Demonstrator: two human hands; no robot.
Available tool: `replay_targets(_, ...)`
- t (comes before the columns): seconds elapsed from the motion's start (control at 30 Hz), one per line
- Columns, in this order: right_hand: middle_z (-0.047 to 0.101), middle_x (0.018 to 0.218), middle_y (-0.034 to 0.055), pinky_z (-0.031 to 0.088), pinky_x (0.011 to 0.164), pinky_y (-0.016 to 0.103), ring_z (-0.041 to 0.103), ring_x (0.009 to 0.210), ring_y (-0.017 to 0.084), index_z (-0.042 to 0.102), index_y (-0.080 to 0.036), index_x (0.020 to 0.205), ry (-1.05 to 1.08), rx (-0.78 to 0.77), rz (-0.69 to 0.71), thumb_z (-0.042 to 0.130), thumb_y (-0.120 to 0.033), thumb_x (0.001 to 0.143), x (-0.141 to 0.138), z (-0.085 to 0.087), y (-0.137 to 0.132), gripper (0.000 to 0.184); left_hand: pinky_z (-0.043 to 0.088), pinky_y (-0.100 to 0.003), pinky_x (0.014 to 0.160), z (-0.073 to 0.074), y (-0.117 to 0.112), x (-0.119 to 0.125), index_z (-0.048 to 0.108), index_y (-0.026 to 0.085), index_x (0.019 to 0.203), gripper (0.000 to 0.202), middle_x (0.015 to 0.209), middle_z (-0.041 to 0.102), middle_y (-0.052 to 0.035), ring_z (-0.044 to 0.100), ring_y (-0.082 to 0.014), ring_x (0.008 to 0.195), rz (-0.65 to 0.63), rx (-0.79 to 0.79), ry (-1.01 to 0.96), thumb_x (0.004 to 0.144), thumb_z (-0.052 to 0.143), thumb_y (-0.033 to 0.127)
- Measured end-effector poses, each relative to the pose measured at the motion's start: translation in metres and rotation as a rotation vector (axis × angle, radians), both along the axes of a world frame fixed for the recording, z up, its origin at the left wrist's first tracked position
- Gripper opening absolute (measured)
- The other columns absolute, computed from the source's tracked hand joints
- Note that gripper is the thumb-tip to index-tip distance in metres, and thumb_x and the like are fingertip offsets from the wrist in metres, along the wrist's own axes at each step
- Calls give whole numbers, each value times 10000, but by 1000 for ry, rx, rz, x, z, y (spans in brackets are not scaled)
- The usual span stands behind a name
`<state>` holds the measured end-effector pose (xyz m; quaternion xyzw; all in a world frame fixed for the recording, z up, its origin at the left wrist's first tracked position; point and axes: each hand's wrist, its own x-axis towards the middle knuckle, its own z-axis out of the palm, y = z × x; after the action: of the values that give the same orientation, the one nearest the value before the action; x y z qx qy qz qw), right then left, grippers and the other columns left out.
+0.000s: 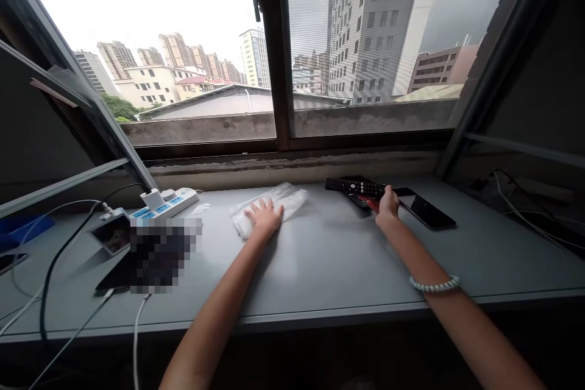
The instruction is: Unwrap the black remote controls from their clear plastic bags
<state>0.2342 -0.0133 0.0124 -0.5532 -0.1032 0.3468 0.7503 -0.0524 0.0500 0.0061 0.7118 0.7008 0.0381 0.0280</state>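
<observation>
My left hand (264,217) lies flat with spread fingers on a crumpled clear plastic bag (292,202) on the grey desk. Held in my right hand (388,204) is a long black remote control (351,186), gripped at its right end and pointing left. Below it, a smaller black remote control (359,200) shows in part. Something red (373,203) peeks out beside my right fingers; its kind is hidden. Just right of that hand, a black phone or tablet (427,210) rests on the desk, screen up.
At the left stand a white power strip (171,206) with plugs and a small box-shaped device (109,231). A dark, partly blurred tablet (119,268) lies before them, with white cables (137,341) over the desk edge. Metal posts (457,140) flank the window behind.
</observation>
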Motion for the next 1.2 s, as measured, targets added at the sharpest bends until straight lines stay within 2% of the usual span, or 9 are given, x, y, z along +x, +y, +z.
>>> replay_targets(0.1, 608, 844, 18, 458, 379, 167, 593, 482, 81, 475, -245, 1100, -6, -5, 69, 344, -376, 911, -5, 4, -3, 264, 136, -670, 1010, 4, 6, -31, 317, 131, 1420, 629, 1489, 221, -177, 165, -451, 1342, 251, 7, 7, 899, 222, 469)
replay_targets(0.2, 594, 721, 3, 487, 397, 194, 590, 474, 101, 515, -243, 1028, -57, 16, 162, 365, -385, 908, -9, 3, -4, 239, 131, -628, 1043, 7, 9, -52, 312, 51, 1408, 589, 1484, 204, -217, 172, -424, 1351, 375, 93, 4, 902, 226, 341)
replay_targets(0.3, 606, 728, 2, 507, 416, 215, 598, 486, 113, 526, -243, 987, -106, 53, 213, 430, -414, 877, -13, -1, -4, 225, 123, -551, 1087, 10, 7, -54, 266, 30, 1416, 568, 1495, 183, -204, 141, -345, 1381, 276, 230, -34, 911, 189, 278)
replay_targets(0.4, 610, 751, 2, 505, 405, 223, 588, 486, 117, 530, -240, 947, -157, 38, 224, 528, -432, 814, -16, -4, -4, 234, 143, -537, 1084, 8, 4, -42, 307, 87, 1401, 626, 1464, 278, -200, 157, -326, 1383, 112, 221, -104, 911, 228, 468)
replay_targets(0.47, 610, 755, 12, 496, 387, 223, 581, 485, 123, 534, -237, 915, -173, 19, 217, 589, -423, 766, -17, -5, -4, 244, 170, -541, 1068, 5, 1, -34, 367, 101, 1361, 652, 1395, 386, -224, 227, -345, 1355, 34, 213, -106, 866, 351, 526)
replay_targets(0.57, 599, 729, 11, 466, 352, 206, 569, 471, 118, 533, -235, 867, -160, 16, 204, 617, -380, 739, -17, -6, -5, 211, 225, -525, 1041, 1, -2, -30, 425, 109, 1307, 539, 1241, 532, -221, 425, -344, 1226, -45, 338, -116, 849, 432, 392)
replay_targets(0.73, 583, 683, 1, 420, 314, 181, 558, 454, 108, 534, -221, 865, -126, 17, 208, 593, -358, 743, -17, -6, -6, 193, 325, -493, 956, 0, -4, -31, 385, 62, 1324, 593, 1312, 433, -271, 539, -351, 1069, 39, 489, -159, 818, 468, 359)
replay_targets(0.97, 589, 670, 13, 387, 307, 190, 538, 437, 110, 576, -220, 926, -106, -26, 230, 554, -355, 760, -16, -2, -7, 215, 333, -476, 933, -4, 1, -38, 544, 94, 1141, 429, 1038, 615, -200, 551, -331, 1014, 22, 431, -104, 817, 477, 367)
replay_targets(1.2, 580, 583, -6, 391, 300, 136, 527, 406, 78, 632, -202, 906, 39, 42, 283, 507, -318, 834, -16, 6, -9, 185, 325, -428, 940, 21, -9, -30, 404, 117, 1327, 574, 1081, 582, -155, 531, -296, 1021, -14, 778, -234, 788, 463, 306)
